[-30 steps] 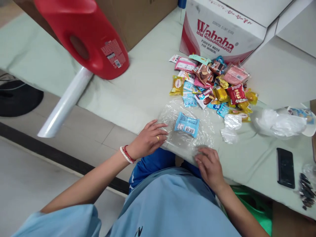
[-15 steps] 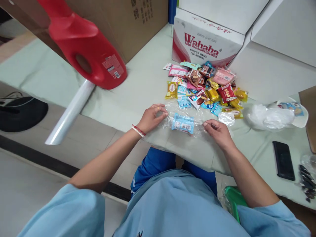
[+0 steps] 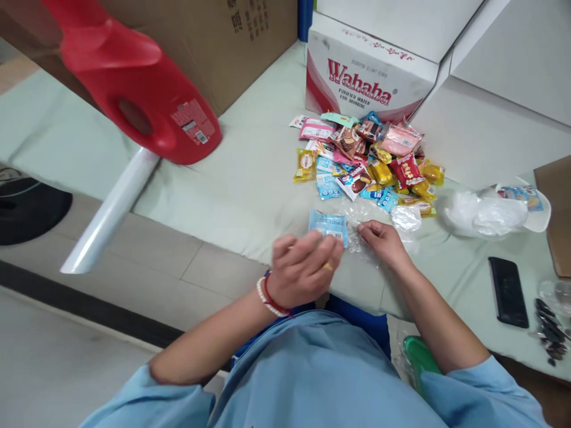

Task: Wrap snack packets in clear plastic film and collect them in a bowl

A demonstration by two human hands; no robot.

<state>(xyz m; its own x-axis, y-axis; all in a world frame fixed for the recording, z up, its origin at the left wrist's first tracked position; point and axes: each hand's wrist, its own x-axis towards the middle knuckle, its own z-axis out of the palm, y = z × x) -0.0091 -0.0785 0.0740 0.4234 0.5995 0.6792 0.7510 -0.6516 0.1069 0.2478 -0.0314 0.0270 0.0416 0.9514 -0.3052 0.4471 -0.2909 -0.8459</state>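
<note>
A small light-blue snack packet [image 3: 333,221] lies near the table's front edge, its lower part hidden behind my left hand [image 3: 307,270]. That hand is raised in front of the packet with its fingers bent and smeared by motion; whether anything is in them does not show. To the packet's right, my right hand [image 3: 381,241] pinches a crumpled clear plastic bag [image 3: 355,238] between thumb and fingers. Just beyond lies a pile of wrapped snacks, with a red packet [image 3: 407,171] and a brown-and-white pie packet [image 3: 355,181] on it.
A Wahaha carton [image 3: 370,77] stands behind the pile. On the left, a large red jug [image 3: 178,128] rests near a whitish roll [image 3: 111,208] that juts past the table edge. Rightward are bunched white plastic [image 3: 486,214], a black phone [image 3: 508,291] and dark small pieces [image 3: 551,327].
My left hand has let go of the clear bag's left side and swung right and nearer to me. The bag is now bunched toward my right hand, which has stayed nearly in place.
</note>
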